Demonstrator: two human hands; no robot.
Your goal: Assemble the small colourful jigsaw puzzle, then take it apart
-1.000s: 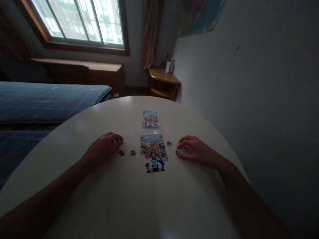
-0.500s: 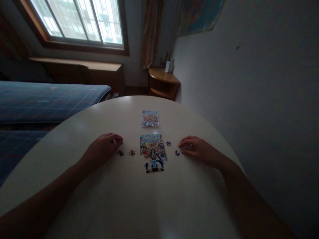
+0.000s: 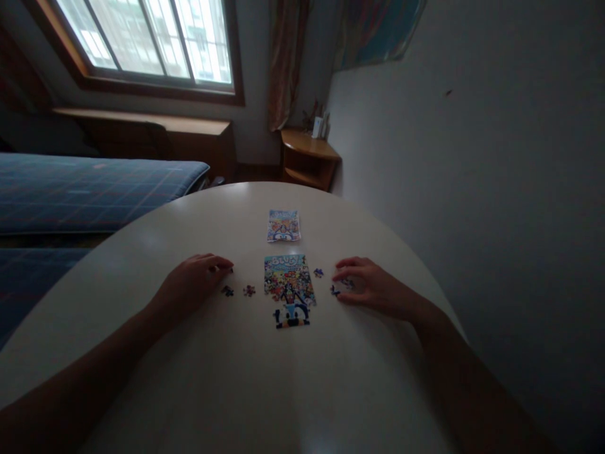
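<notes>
Our right hand (image 3: 366, 285) has slid a little toward the puzzle (image 3: 289, 287) in the last half second. Its thumb now meets the blue piece (image 3: 335, 291) that lay clear of it before. Our left hand (image 3: 193, 282) has stayed put.

The puzzle lies flat on the table (image 3: 265, 391), its upper block filled in and a narrower strip jutting from its near edge. The right hand rests just right of the puzzle, fingers arched, forefinger and thumb apart, cupped over a pale piece (image 3: 348, 284). We cannot tell whether they grip it. The left hand lies left of the puzzle, knuckles up, fingers curled with the tips drawn together on something small and pale. Whether it is pinched or only touched, we cannot tell.

Between the left hand and the puzzle lie a dark piece (image 3: 227, 291), nearer the hand, and a reddish piece (image 3: 249, 291), near the puzzle's left edge. A small piece (image 3: 319, 272) sits just off the puzzle's right edge, short of the right forefinger. Beyond the puzzle, apart from it, a card (image 3: 283, 225) lies flat. Far beyond the puzzle stand a shelf (image 3: 309, 157) and a window (image 3: 155, 41), and far to its left lies a bed (image 3: 85, 189).
</notes>
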